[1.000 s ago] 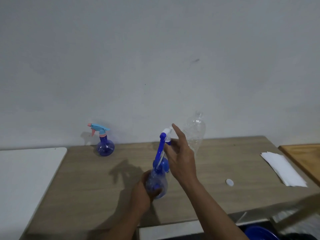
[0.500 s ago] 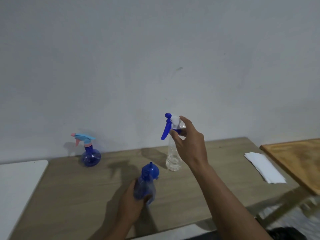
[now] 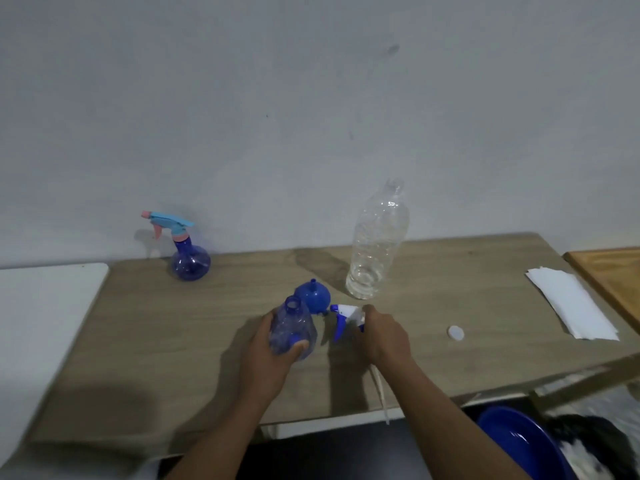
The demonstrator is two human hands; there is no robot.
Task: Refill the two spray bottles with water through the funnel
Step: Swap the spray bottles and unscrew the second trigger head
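My left hand (image 3: 268,355) grips an open blue spray bottle (image 3: 292,327) standing on the wooden table (image 3: 173,341), its neck uncovered. My right hand (image 3: 384,336) holds the blue-and-white spray head (image 3: 344,315) low at the tabletop just right of the bottle, with its dip tube (image 3: 380,393) trailing toward me. A blue funnel (image 3: 312,296) lies upside down right behind the bottle. The second spray bottle (image 3: 188,254), with a light-blue and pink head, stands at the back left. A clear water bottle (image 3: 377,244), uncapped, stands at the back centre.
A small white cap (image 3: 455,332) lies right of my right hand. Folded white paper (image 3: 571,306) sits at the table's right end, beside a wooden board (image 3: 613,275). A white surface (image 3: 41,306) adjoins the table on the left. A blue basin (image 3: 519,441) sits below the front right.
My right hand has come down from above the table, bringing the removed spray head to the tabletop beside the bottle. My left hand still grips the open bottle.
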